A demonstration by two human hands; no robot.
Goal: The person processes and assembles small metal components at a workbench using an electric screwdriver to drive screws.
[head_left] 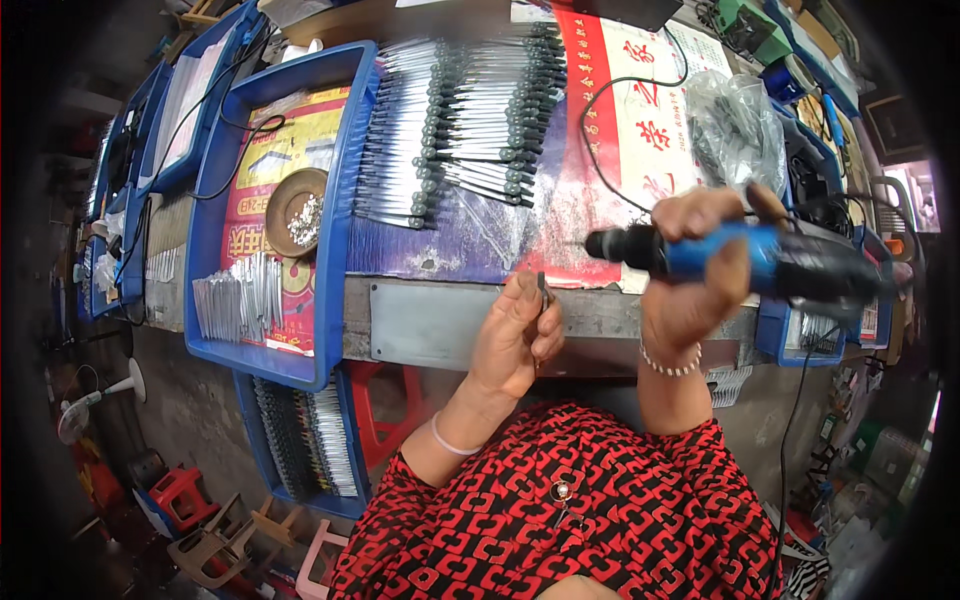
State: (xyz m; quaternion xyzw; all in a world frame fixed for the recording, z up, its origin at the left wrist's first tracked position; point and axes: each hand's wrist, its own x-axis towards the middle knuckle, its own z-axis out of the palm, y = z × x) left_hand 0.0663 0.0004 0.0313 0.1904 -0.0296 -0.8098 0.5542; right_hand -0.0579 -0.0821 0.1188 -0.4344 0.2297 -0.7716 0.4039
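Observation:
My right hand (715, 235) is wrapped round a blue and black electric screwdriver (770, 258), slightly smeared by motion. The tool lies nearly level above the bench's front edge, its thin bit pointing left. Lower and to the left, my left hand (510, 335) is closed in a pinch on a small dark piece (542, 284), which stands up between thumb and fingers. The bit is apart from that piece. Beyond my hands, two rows of slim silvery strips with dark ends (400, 130) lie side by side on the printed sheet covering the bench.
At left, a blue tray (335, 290) holds a round bowl (277, 225) of tiny shiny parts and a row of silvery strips (240, 300). A clear plastic bag (740, 130) with dark pieces lies at back right. Black cables cross the bench. A flat metal plate (430, 322) sits along its front edge.

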